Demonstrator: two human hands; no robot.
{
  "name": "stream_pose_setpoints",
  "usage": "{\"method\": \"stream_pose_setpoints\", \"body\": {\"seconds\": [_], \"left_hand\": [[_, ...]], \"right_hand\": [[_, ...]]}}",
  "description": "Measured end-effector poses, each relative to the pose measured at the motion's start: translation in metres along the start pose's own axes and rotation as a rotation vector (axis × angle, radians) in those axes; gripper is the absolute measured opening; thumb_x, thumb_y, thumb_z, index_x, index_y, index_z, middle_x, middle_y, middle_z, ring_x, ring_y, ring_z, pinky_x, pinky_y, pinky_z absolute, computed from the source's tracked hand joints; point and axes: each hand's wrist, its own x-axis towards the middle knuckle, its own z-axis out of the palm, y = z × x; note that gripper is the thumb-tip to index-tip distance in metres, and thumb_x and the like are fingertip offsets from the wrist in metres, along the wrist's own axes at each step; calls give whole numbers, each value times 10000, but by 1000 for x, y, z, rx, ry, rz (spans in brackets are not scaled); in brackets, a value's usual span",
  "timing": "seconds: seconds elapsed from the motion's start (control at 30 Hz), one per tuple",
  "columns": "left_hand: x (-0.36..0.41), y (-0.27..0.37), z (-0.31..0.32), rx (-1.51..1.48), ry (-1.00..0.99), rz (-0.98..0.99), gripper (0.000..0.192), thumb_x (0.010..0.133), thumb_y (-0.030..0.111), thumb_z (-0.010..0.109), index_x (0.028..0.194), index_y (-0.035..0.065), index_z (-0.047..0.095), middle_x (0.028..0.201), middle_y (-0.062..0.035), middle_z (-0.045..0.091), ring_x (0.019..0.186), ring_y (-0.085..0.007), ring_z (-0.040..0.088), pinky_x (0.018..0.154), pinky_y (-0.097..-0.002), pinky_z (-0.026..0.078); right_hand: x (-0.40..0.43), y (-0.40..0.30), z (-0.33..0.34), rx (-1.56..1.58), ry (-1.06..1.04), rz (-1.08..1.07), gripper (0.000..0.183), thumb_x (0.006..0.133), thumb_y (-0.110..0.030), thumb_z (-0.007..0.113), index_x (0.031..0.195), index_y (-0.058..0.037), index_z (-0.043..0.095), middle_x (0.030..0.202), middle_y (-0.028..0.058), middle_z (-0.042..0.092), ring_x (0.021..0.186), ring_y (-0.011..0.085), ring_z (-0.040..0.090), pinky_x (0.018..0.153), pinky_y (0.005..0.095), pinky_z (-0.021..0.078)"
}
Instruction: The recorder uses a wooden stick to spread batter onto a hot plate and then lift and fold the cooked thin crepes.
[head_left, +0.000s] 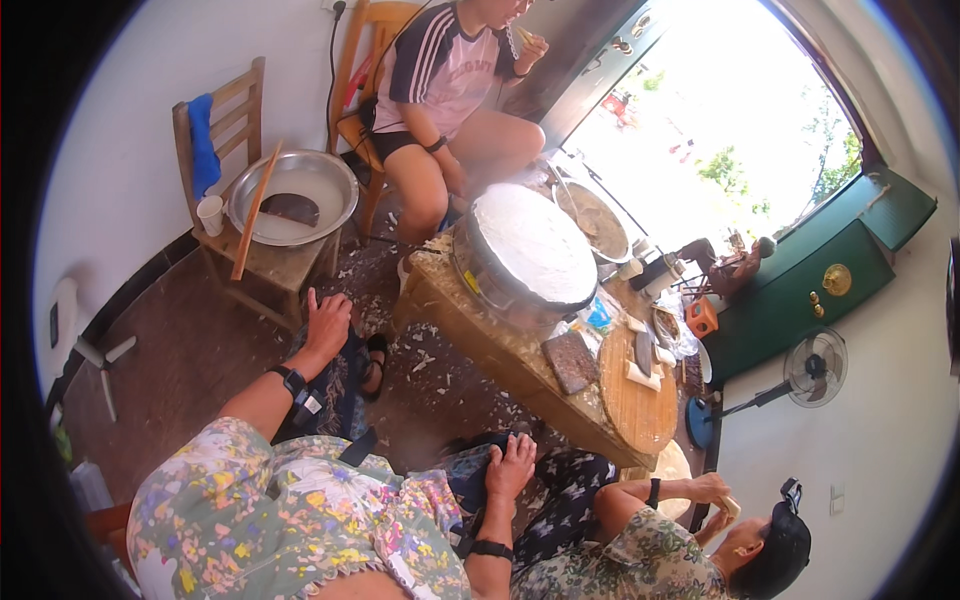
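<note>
My left hand (328, 324) rests palm down on my left knee, holding nothing, with its thumb apart from the fingers. On my other knee lies my right hand (511, 463), also empty, its fingers slightly bent. Beyond my hands is a wooden table (517, 375) bearing a round griddle (534, 244) with a white, floury-looking layer on it. Nearer the table's right end are a flat brownish block (571, 363) and a round wooden board (628, 405), with rolled pale flatbread (643, 376) and a knife (643, 352) on the board.
At left, a wooden chair (281, 279) holds a metal basin (349, 196) of cloudy liquid, a wooden stick (256, 214) and a paper cup (211, 215). One person sits beyond the griddle, another to my right; each holds food. A pot (611, 251) and fan (815, 366) stand farther right. Scraps litter the floor.
</note>
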Motion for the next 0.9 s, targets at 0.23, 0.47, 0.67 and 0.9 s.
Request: {"method": "stream_pose_setpoints", "body": {"seconds": [0.23,0.47,0.67,0.9], "left_hand": [[0,-2,1,13,3,-3,197,837,88,582,1032,69,604,1088,-68,559,1097,-245,517,1120,-619,147],[0,-1,2,16,11,2,209,837,90,581,1042,69,616,1088,-65,563,1096,-242,519,1120,-619,144],[0,0,-2,22,-36,-46,221,828,75,575,1046,77,613,1110,-57,567,1114,-243,517,1132,-607,130],[1,-3,3,24,-9,-17,243,809,42,546,1043,70,604,1110,-67,563,1129,-249,512,1126,-616,133]], "right_hand": [[1,-3,-2,-13,9,-22,443,837,-290,652,1232,-97,605,1419,122,459,1353,332,357,1071,488,312],[1,4,3,-5,-9,-27,453,853,-328,640,1252,-122,579,1446,107,425,1371,331,328,1051,540,317],[3,-3,-1,-9,-41,3,458,840,-310,654,1251,-119,592,1441,114,439,1369,320,339,1071,516,306],[2,2,3,-15,-24,-18,458,853,-347,639,1255,-136,584,1445,109,428,1370,336,329,1050,554,315]]}}
